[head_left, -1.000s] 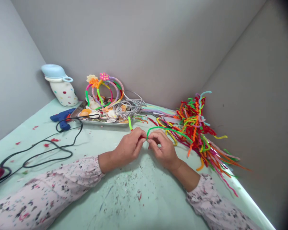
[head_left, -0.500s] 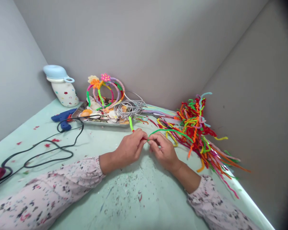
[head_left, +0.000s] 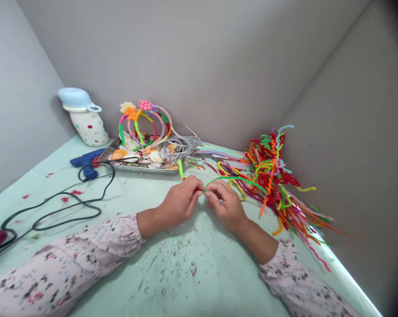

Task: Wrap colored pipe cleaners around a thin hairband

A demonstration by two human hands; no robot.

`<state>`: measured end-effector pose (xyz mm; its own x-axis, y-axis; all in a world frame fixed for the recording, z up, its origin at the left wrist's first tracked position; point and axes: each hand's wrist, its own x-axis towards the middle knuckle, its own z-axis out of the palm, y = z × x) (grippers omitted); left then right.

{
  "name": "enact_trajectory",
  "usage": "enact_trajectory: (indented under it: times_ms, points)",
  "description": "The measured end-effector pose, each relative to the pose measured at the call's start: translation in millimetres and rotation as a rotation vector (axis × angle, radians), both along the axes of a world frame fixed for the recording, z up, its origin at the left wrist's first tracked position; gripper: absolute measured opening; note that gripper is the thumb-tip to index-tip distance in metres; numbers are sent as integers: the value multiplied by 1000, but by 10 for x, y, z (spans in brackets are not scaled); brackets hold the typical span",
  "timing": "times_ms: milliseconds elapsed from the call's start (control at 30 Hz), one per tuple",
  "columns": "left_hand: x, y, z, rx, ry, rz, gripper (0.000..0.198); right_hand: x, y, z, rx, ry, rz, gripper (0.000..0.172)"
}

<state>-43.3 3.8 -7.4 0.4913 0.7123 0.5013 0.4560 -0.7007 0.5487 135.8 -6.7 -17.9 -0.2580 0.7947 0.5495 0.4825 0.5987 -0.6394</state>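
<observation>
My left hand is closed on a wrapped stick; its bright yellow-green end pokes out above my fingers, and a bit of red shows by the fingertips. Pinched in my right hand is a green pipe cleaner, which arches up and off to the right toward the pile. My two hands meet fingertip to fingertip above the table, where the green strand touches the wrapped piece. The exact join is hidden by my fingers.
A metal tray holds shells, grey wire coils and pipe-cleaner hoops with flowers. Left are a blue glue gun, its black cord and a bottle. Right lies a pile of pipe cleaners.
My hands stay almost in the same place, fingertips still together. The view has shifted very slightly.
</observation>
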Motion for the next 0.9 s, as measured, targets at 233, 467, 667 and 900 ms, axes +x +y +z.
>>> enact_trajectory:
  times_ms: [233, 467, 667, 900]
  points:
    - [0, 0, 0, 6, 16, 0, 7, -3, -3, 13, -53, 3, 23, 12]
    - [5, -1, -9, -4, -14, -1, 7, -3, 7, -56, -92, 133, 41, 10]
    - [10, -4, 6, 16, 35, -5, 7, 5, -4, 18, -128, 53, 48, 14]
    - [2, 8, -4, 19, 18, 5, 7, -6, 7, -24, -196, 161, 44, 14]
